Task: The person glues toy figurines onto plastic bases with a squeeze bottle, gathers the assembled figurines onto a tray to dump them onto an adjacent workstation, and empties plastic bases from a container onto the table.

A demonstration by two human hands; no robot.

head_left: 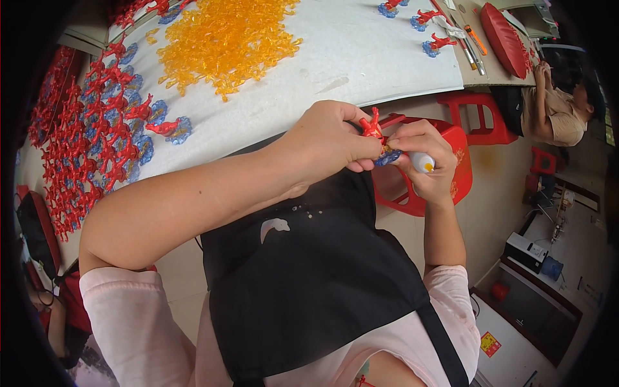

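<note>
A red figurine (372, 126) on a clear blue base (387, 157) is held up in front of the black apron, just off the table's near edge. My left hand (329, 137) grips it, thumb and fingers closed round its side. From the right, my right hand (427, 145) meets it with a pinched thumb and forefinger, close to a small amber bit at the base. Tucked in that same hand is a small white bottle (421, 161) with a yellow tip, pointing away from the figurine. My fingers partly hide where the figurine and base join.
Rows of red figurines on blue bases (106, 129) crowd the table's left side. A heap of amber plastic pieces (225, 42) lies on the white table covering (348, 55). Red stools (451, 135) stand beyond my right hand. Another person (554, 106) sits at the right, near a red tray (504, 42).
</note>
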